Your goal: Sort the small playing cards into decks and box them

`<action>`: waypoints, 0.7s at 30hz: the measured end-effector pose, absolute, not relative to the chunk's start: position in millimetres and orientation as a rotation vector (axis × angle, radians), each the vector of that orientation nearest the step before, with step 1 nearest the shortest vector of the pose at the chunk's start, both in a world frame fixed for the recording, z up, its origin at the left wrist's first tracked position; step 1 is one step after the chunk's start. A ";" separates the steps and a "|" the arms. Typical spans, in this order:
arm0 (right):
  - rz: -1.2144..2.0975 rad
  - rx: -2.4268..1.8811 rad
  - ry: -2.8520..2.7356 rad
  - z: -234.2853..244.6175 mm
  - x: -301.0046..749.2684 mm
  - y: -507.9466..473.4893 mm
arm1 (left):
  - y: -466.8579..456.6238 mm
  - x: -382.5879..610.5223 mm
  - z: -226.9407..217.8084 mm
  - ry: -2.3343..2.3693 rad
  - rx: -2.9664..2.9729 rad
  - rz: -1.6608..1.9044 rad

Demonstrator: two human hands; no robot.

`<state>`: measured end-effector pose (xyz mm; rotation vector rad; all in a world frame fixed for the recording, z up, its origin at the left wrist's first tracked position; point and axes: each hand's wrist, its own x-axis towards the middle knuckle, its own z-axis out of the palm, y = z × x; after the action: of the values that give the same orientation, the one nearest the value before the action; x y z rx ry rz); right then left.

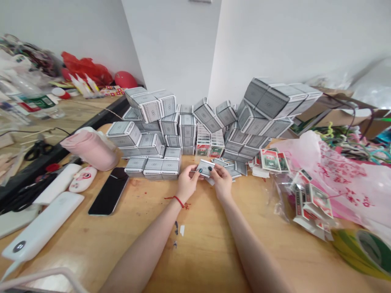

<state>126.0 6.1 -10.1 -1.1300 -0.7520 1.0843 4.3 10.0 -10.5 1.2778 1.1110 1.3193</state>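
Both of my hands meet at the middle of the wooden table (201,244), closed around one small grey patterned card box (204,167). My left hand (187,183), with a red string on its wrist, grips the box's left end. My right hand (221,181) pinches its right end. Just behind them rises a big heap of the same grey boxes (171,122), stacked in several layers against the wall. A few loose boxes with red and green faces (271,159) lie to the right of my hands.
A black phone (109,191), a pink roll (91,148), and white oblong devices (42,228) lie at the left. Pink plastic bags (332,179) with flat box blanks (311,205) fill the right. A green tape roll (363,250) sits at the right front edge.
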 end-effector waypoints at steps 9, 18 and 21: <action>1.177 -1.067 -0.729 -3.3 127.8 5.4 | 10.1 2.3 -13.2 1.126 1.359 1.265; 1.224 -1.049 -0.840 0.1 124.3 -0.1 | -3.4 1.2 0.8 1.065 1.621 1.236; 1.270 -1.031 -0.791 -2.2 125.3 1.8 | -4.0 0.0 1.9 1.008 1.653 1.220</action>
<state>125.3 1.8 -2.2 -1.0310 -0.7913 1.2704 0.0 -4.0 1.9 1.6527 1.0082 1.2197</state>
